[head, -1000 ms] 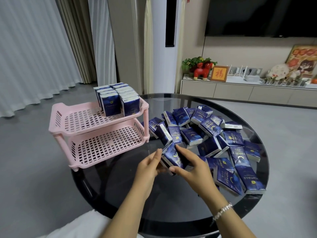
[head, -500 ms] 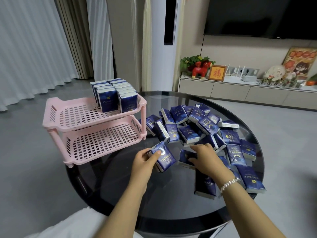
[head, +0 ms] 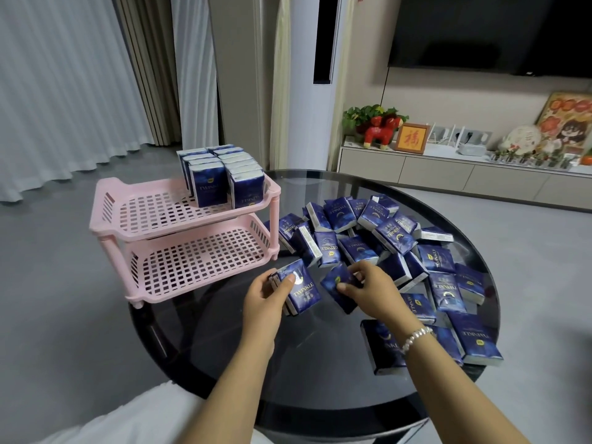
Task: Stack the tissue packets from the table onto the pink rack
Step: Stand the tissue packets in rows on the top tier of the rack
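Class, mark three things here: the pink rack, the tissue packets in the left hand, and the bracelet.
pink rack [head: 109,229]: head view, front rim of its upper shelf.
tissue packets in the left hand [head: 304,288]: head view, front face.
bracelet [head: 415,338]: head view, beads on the wrist.

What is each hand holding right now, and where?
Left hand grips stacked tissue packets by their left edge, thumb on front. Right hand pinches another packet at its right edge.
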`<state>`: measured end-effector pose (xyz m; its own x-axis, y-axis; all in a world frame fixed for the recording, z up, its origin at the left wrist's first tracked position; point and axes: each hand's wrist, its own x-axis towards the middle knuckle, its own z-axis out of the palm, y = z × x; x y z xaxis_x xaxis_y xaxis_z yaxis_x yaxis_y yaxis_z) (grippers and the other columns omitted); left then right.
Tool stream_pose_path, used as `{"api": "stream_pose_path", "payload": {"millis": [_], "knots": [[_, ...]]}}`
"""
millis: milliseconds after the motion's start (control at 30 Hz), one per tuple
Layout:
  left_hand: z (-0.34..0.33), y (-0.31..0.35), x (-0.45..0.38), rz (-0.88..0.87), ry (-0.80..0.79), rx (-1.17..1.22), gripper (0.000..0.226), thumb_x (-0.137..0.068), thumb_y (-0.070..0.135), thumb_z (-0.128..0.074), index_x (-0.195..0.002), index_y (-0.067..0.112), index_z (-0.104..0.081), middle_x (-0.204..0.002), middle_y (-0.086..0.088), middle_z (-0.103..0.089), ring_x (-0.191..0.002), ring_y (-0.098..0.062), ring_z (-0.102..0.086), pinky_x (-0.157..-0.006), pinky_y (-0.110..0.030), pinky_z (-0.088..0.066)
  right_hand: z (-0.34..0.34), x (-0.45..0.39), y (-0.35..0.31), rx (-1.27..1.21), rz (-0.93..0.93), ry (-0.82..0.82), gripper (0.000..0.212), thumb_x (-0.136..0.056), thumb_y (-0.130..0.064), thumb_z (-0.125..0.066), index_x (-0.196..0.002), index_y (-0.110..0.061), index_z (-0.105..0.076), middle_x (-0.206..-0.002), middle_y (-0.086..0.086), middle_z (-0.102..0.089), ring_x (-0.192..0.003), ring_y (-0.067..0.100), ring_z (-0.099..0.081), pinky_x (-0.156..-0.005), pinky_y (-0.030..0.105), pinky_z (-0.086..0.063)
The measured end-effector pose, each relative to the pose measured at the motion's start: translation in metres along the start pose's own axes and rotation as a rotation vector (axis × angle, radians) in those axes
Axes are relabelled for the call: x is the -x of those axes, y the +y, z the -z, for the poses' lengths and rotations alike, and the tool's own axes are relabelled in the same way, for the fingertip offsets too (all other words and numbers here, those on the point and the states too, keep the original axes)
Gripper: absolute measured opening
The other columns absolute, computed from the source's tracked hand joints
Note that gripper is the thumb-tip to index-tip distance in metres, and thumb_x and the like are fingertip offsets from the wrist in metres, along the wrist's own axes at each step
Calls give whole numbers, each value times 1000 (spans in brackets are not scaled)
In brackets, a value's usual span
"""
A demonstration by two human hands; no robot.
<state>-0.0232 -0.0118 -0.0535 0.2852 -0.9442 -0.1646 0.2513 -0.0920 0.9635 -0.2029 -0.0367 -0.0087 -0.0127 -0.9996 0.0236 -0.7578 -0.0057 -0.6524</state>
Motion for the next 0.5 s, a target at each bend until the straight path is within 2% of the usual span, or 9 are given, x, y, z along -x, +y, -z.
{"api": "stream_pose_path", "payload": {"millis": [100, 200, 300, 367, 500], "knots": [[1, 1, 1, 11, 2, -18, 51, -74, 39, -78, -120, 23, -63, -115, 4, -69, -104, -14, -66, -95, -38, -52, -2, 10, -5, -351, -52, 96, 33, -86, -28, -65, -112, -10, -57, -90, -3, -57, -85, 15, -55, -73, 25, -38], [0, 2, 3, 9, -34, -53, 67, -59, 55, -81, -117, 25, -65, -112, 6, -71, -105, -15, -67, -96, -42, -52, -7, 22, -14, -637, -48, 63, 27, -86, -28, -65, -109, -13, -62, -89, -3, -63, -82, 10, -59, -65, 14, -44], [-3, 3, 6, 13, -99, -1, 49, -71, 39, -78, -114, 18, -66, -108, 1, -73, -102, -19, -68, -96, -45, -52, -16, 33, -22, -718, -17, 34, 20, -86, -23, -65, -105, -18, -61, -88, -8, -62, -78, 2, -56, -60, 3, -44], [-4, 2, 6, 20, -116, 32, 44, -74, 33, -74, -113, 16, -65, -108, -2, -72, -102, -21, -68, -96, -45, -52, -21, 37, -24, -741, -8, 35, 19, -87, -24, -64, -104, -20, -60, -90, -12, -63, -81, 0, -58, -65, 5, -46], [-7, 4, 12, 21, -167, 74, 63, -59, 42, -75, -113, 13, -63, -109, -6, -71, -101, -21, -68, -89, -38, -52, -31, 42, -24, -821, -32, 55, 23, -85, -28, -66, -103, -16, -63, -97, -3, -69, -91, 12, -65, -75, 19, -50]]}}
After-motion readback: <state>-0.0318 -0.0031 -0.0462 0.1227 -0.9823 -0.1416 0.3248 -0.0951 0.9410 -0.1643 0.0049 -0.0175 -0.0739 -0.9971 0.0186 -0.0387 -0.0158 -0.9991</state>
